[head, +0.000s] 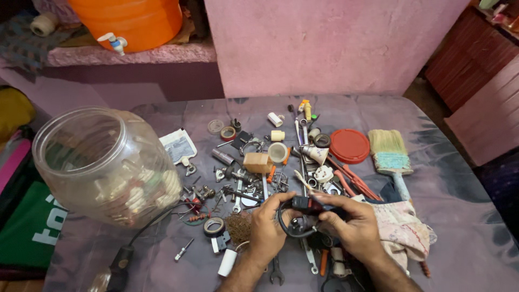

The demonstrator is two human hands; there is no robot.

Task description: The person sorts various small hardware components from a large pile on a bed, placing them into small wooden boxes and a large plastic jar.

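Both forearms enter from the lower edge of the view and converge above the middle of the surface. The left hand is raised with the knuckles toward the camera; the right hand lies opposite it, palm turned inward.

The lower forearms are cut off by the frame edge. The small black part between the hands is largely covered by fingers, so its exact kind cannot be determined. A black looped cable hangs below it; where the cable ends is hidden.

Left fingers: curled closed around the cable loop and the underside of the black part. Right fingers: thumb and forefinger pinched on the right end of the black part, remaining fingers folded beneath.

The black part is held just above a scatter of small hardware on the surface. A clear plastic jar lies on its side at left. A red lid and a paintbrush lie at right, beside a crumpled cloth.
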